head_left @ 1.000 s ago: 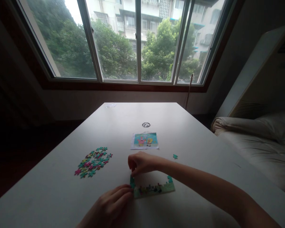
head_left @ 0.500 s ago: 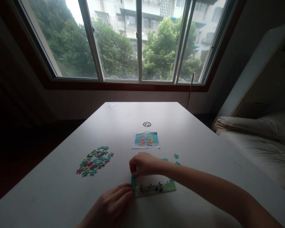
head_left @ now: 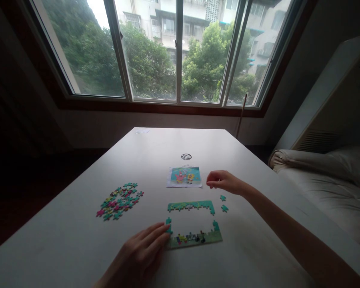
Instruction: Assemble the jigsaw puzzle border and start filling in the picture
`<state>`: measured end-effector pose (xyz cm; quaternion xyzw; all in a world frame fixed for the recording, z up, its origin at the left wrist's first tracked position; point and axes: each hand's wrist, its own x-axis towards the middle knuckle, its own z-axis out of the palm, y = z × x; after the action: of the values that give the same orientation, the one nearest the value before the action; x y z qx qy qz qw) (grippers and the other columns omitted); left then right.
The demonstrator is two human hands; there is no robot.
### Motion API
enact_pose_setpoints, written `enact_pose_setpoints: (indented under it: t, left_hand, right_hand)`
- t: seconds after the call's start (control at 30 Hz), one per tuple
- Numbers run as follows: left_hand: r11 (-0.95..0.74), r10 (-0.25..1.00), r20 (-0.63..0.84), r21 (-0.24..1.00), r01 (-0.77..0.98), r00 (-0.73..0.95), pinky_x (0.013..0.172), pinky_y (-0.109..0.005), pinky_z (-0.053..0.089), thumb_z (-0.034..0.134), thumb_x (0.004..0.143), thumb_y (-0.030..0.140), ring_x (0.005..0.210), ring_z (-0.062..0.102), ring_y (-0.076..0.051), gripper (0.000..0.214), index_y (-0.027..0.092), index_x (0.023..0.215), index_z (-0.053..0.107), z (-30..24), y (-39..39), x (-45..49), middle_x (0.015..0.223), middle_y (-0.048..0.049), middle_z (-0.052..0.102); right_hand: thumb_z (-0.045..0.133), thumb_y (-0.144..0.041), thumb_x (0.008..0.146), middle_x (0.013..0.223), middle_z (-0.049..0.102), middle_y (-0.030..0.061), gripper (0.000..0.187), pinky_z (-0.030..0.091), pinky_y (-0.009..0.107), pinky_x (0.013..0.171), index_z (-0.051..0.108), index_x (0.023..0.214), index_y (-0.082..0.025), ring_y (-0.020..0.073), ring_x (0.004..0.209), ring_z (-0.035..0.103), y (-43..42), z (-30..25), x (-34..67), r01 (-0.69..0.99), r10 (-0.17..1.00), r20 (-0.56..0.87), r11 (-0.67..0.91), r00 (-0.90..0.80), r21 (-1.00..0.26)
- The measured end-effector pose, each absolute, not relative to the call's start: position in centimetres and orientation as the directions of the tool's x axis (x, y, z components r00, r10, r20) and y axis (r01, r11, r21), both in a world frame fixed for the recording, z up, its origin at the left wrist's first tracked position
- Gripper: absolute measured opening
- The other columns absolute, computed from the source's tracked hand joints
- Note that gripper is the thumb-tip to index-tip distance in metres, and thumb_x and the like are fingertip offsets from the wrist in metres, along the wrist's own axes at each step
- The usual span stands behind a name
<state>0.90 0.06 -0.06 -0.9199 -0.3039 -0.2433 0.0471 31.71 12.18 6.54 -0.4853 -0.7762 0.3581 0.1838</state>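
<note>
A partly joined jigsaw puzzle border [head_left: 195,239] lies on the table, its top strip apart from the lower part at both sides. My left hand [head_left: 147,244] rests at its left edge, fingers stretched out with the tips touching the green left-side pieces. Above the table, my right hand [head_left: 226,182] hovers right of the reference picture [head_left: 185,177], fingers curled together; whether a piece is between them is hidden. Two loose green puzzle pieces, an upper piece [head_left: 223,198] and a lower piece [head_left: 225,208], lie right of the border.
To the left is a pile of mixed puzzle pieces [head_left: 117,202]. A round black-rimmed mark or hole [head_left: 186,157] shows beyond the picture on the white table [head_left: 246,248]. A light-coloured sofa [head_left: 315,180] stands at the right, beyond the table edge.
My right hand has moved from the border's left side to the right and away, uncovering the top strip and the inside of the border. My left hand stays at the left edge.
</note>
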Motion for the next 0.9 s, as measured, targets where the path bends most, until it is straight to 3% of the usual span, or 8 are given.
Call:
enact_pose_setpoints:
  t: [0.13,0.3,0.43,0.63,0.77,0.9]
  left_hand:
    - [-0.808,0.521,0.466,0.001,0.589,0.715,0.086,-0.026,0.051,0.044,0.085,0.014,0.106,0.059,-0.019,0.032,0.017,0.113,0.056,-0.1,0.4,1.0,0.115,-0.0066,0.063]
    - [-0.822,0.510,0.437,-0.005,0.569,0.740,0.089,-0.024,0.049,0.048,0.084,0.016,0.108,0.057,-0.019,0.033,0.018,0.117,0.055,-0.2,0.6,0.8,0.117,-0.0052,0.061]
    - [-0.829,0.498,0.452,-0.002,0.559,0.740,0.089,-0.022,0.049,0.048,0.085,0.018,0.108,0.057,-0.018,0.031,0.018,0.116,0.057,-0.2,0.8,0.6,0.116,-0.0050,0.062]
    - [-0.833,0.479,0.471,-0.020,0.552,0.741,0.088,-0.022,0.050,0.048,0.086,0.020,0.105,0.059,-0.018,0.028,0.017,0.112,0.058,-0.1,0.9,0.8,0.115,-0.0062,0.063]
    - [-0.827,0.493,0.465,-0.012,0.563,0.735,0.086,-0.023,0.051,0.048,0.087,0.020,0.104,0.060,-0.018,0.028,0.017,0.112,0.058,-0.3,0.8,0.7,0.114,-0.0058,0.063]
    - [-0.827,0.500,0.462,0.001,0.563,0.733,0.085,-0.022,0.051,0.048,0.086,0.021,0.103,0.060,-0.018,0.027,0.019,0.112,0.058,-0.6,0.8,0.5,0.114,-0.0057,0.064]
  right_hand:
    - [0.056,-0.033,0.076,0.072,0.063,0.0045,0.025,0.042,0.024,0.058,0.062,0.084,-0.011,0.0126,0.065,0.055,13.4,7.2,34.4,0.637,0.894,-0.079,0.249,-0.440,-0.729]
    - [0.062,-0.030,0.071,0.076,0.065,0.0053,0.020,0.042,0.025,0.061,0.066,0.079,-0.013,0.0144,0.068,0.057,14.0,7.1,36.3,0.747,0.887,-0.096,0.317,-0.451,-0.584]
    - [0.063,-0.023,0.067,0.072,0.065,0.0041,0.014,0.040,0.024,0.059,0.068,0.078,-0.014,0.0145,0.065,0.056,14.2,6.0,36.7,0.813,0.867,-0.164,0.353,-0.470,-0.464]
    - [0.071,-0.030,0.061,0.072,0.064,0.0019,0.022,0.037,0.022,0.054,0.068,0.077,-0.015,0.0129,0.062,0.054,14.2,4.9,36.3,0.803,0.768,-0.322,0.390,-0.554,-0.450]
    - [0.075,-0.033,0.056,0.069,0.062,0.0010,0.026,0.034,0.021,0.050,0.067,0.073,-0.015,0.0124,0.060,0.051,13.9,4.5,35.6,0.830,0.789,-0.311,0.409,-0.530,-0.379]
    - [0.070,-0.015,0.061,0.073,0.062,0.0011,0.016,0.037,0.021,0.055,0.068,0.076,-0.015,0.0124,0.065,0.053,13.8,4.4,35.1,0.783,0.769,-0.247,0.470,-0.589,-0.406]
